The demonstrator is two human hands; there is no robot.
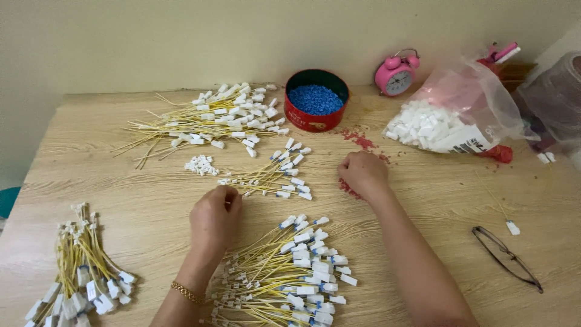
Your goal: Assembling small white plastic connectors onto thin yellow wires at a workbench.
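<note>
Left hand: your left hand (215,217) is curling knuckles-up on the tabletop (436,200), fingers closed at the near end of a small fan of yellow wires (272,177); whether it is pinching one, you cannot tell.
Right hand: your right hand (363,173) is resting in a loose fist on a patch of red bits (350,189), seemingly holding nothing.
Small fan of wires: it is lying between both hands, white plugs pointing right.
Near pile: a larger pile of plugged wires (290,272) is sitting just below your hands.
Loose plugs: a little heap of white plugs (201,165) is sitting just beyond your left hand.
Far pile: more wires (212,118) are spreading out at the back left.
Tin: a red round tin (316,100) is holding blue pellets.
Bag: a clear bag of white pieces (448,118) is slumping at the right.
Clock: a pink alarm clock (396,74) is standing by the wall.
Glasses: spectacles (507,257) are lying far right.
Left bundle: a tied bundle (78,272) is resting at the left edge.
</note>
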